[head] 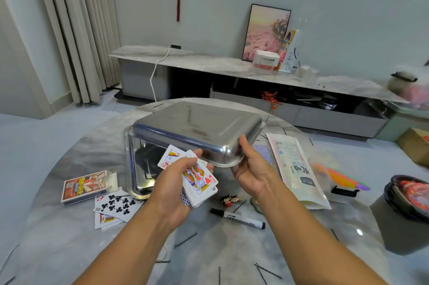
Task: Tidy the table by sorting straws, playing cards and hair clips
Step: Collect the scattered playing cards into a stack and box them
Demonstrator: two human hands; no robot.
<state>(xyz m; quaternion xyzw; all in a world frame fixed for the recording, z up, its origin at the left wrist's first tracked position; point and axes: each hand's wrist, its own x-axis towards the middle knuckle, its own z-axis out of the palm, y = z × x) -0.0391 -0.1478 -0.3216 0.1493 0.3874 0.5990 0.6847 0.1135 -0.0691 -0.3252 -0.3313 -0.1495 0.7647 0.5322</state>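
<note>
My left hand [173, 180] grips a stack of playing cards [199, 180], a king of hearts on top. My right hand [250, 168] holds the near corner of an upturned steel tray [197, 129], lifted above a second steel tray [139, 168] on the round table. More cards [117, 207] lie face up at the left beside the card box [84, 186]. One face-down card [263, 152] shows behind my right hand. Bright straws [341, 176] lie at the right next to a straw packet [294, 168]. Several black hair pins [267, 270] and a doll hair clip [231, 200] are scattered on the table.
A black marker [238, 215] lies in front of my hands. A black clip [343, 192] sits near the straws. A dark bowl with a red lid [411, 196] stands at the right edge. Behind the table runs a low TV cabinet [209, 64].
</note>
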